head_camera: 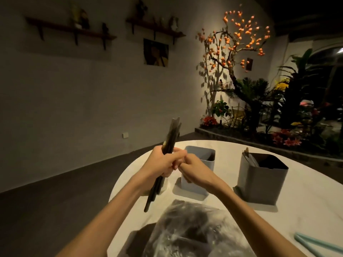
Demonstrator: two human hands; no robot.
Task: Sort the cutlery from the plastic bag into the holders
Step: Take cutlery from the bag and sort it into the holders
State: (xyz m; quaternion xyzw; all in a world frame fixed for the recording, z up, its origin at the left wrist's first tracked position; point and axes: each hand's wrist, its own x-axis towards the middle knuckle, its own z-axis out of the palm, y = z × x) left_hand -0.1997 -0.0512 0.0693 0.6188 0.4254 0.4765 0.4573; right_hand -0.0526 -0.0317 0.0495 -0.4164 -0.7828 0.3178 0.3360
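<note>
My left hand grips a bundle of dark cutlery around its middle, handles pointing down and tips slanting up and to the right. My right hand touches the left hand's fingers, closed at the bundle; what it holds is hidden. Both hands hover over the white round table. Behind the right hand stands a pale blue holder. A grey holder with some cutlery stands to the right. The clear plastic bag with dark cutlery lies in front of me.
Pale teal sticks lie at the table's front right edge. Beyond the table's left edge is dark floor, then a wall with shelves. A planter with a lit orange tree and flowers stands at the back right.
</note>
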